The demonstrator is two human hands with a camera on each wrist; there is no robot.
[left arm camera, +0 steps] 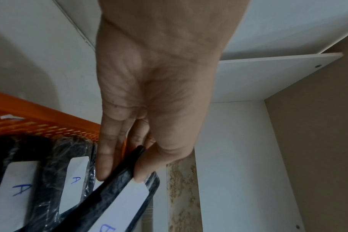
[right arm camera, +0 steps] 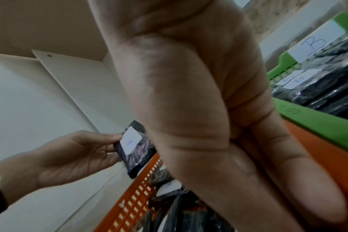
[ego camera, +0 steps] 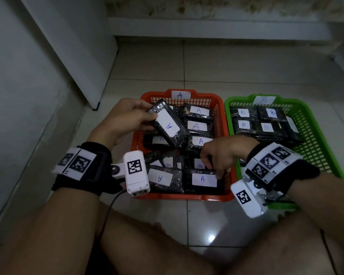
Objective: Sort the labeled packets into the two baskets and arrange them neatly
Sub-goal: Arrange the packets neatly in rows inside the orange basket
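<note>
Two baskets: orange basket (ego camera: 219, 108) holds A packets; green basket (ego camera: 314, 124) holds B packets.
Left hand (ego camera: 125, 118): your fingers pinch an A-labelled packet (ego camera: 168, 125) above the orange basket's left edge.
Right hand (ego camera: 224, 153): your curled fingertips touch the near-right A packet (ego camera: 204, 180).

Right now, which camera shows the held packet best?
The head view: the held packet shows whole, its A label readable, in the left hand over the orange basket. The left wrist view shows it edge-on; the right wrist view shows it small.

Pale tiled floor (ego camera: 236, 64) — white cabinet panel (ego camera: 72, 46) at left
</note>
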